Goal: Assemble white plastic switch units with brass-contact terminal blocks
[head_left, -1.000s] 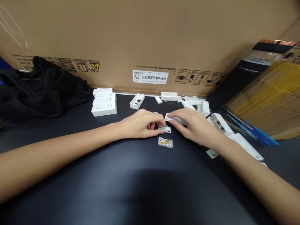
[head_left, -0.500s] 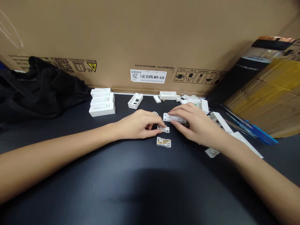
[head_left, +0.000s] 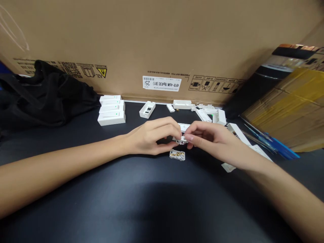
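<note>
Between the fingertips of both hands is a small white plastic switch part (head_left: 181, 140), held just above the dark table. My left hand (head_left: 158, 135) pinches its left end, and my right hand (head_left: 206, 138) grips its right end with thumb and fingers. Closer to me lies a small white base (head_left: 177, 155) with brass contacts inside, touched by neither hand. Behind my fingers a long white plate (head_left: 184, 127) lies on the table, partly hidden.
White switches with green marks (head_left: 111, 110) stand stacked at left, beside black cloth (head_left: 45, 96). An open white housing (head_left: 147, 110) and more white parts (head_left: 219, 117) lie along the large cardboard box (head_left: 162, 40). Right are blue-handled tools (head_left: 278, 146), a black bottle (head_left: 260, 79) and a taped carton (head_left: 291, 108).
My right hand has left the long white plate and moved left to the small white part. My left hand has lifted that part slightly, and both hands now hold it.
</note>
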The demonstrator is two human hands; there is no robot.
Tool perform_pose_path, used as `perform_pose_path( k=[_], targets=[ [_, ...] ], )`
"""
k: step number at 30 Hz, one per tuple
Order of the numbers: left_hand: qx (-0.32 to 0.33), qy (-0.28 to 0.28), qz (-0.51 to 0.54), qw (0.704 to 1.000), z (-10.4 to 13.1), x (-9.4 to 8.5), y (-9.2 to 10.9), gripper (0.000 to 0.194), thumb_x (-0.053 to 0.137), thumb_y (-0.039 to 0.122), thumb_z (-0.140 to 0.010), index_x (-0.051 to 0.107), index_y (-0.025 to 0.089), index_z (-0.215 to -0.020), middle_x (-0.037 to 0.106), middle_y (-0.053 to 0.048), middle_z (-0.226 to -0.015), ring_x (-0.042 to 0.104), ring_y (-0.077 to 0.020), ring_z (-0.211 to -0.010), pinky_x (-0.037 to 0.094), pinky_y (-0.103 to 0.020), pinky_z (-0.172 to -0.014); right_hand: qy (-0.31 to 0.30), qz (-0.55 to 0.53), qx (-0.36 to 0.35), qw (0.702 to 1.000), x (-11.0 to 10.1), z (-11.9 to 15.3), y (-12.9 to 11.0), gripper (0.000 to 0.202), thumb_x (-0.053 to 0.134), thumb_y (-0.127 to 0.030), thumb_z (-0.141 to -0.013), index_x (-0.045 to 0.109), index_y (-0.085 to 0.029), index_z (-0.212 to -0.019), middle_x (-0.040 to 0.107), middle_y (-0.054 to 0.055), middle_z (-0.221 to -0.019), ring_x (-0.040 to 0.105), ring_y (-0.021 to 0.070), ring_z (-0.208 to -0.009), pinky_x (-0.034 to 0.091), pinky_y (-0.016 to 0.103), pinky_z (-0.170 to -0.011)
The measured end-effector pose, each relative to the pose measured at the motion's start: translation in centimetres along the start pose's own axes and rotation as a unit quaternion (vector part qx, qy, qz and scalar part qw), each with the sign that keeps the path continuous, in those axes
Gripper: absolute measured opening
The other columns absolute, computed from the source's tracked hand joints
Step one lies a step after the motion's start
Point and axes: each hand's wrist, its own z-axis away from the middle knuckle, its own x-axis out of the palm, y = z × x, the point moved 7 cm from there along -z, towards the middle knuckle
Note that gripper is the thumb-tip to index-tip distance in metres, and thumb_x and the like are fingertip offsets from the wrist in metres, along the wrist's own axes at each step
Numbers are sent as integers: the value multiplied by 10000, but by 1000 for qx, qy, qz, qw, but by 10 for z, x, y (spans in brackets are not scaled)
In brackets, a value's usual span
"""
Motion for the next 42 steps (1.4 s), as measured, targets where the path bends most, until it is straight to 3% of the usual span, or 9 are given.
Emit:
perform_pose_path(
  k=[3,6,13,23,42],
  targets=[
    [-11,-22,34,999,2,-1,-2,320,691,114,-879,568,164,-1170,656,-117,-1093,643,-175,-981,579,-281,-785,-7,-18,28,999,-1,2,1,200,726,-407,-881,676,-214,-866,695,3,-759,630,150,-711,498,264,-666],
    [-73,-61,77,992,6,-2,-11,434,711,177,-840,517,179,-1228,619,-126,-1165,627,-176,-936,561,-299,-751,3,-13,39,999,-5,4,1,234,733,-441,-868,682,-214,-851,701,10,-752,627,149,-694,494,263,-649],
    [-197,-171,114,959,14,12,-21,557,829,401,-772,467,223,-1157,683,-29,-1045,605,-123,-747,487,-258,-652,23,23,30,999,-7,8,2,274,754,-486,-846,698,-218,-858,686,6,-738,600,144,-671,469,248,-595],
    [-204,-182,137,952,15,19,-26,517,809,403,-817,396,234,-1077,706,-9,-959,567,-95,-655,434,-233,-586,13,115,-31,993,9,12,0,156,685,-402,-920,723,-251,-926,752,4,-878,677,175,-756,514,286,-679],
    [-178,-174,131,960,13,17,-26,426,814,399,-825,512,208,-1057,697,-6,-910,558,-81,-627,431,-210,-581,8,138,-46,989,13,15,1,137,659,-383,-944,697,-251,-939,754,5,-925,683,171,-781,510,284,-682]
  ],
)
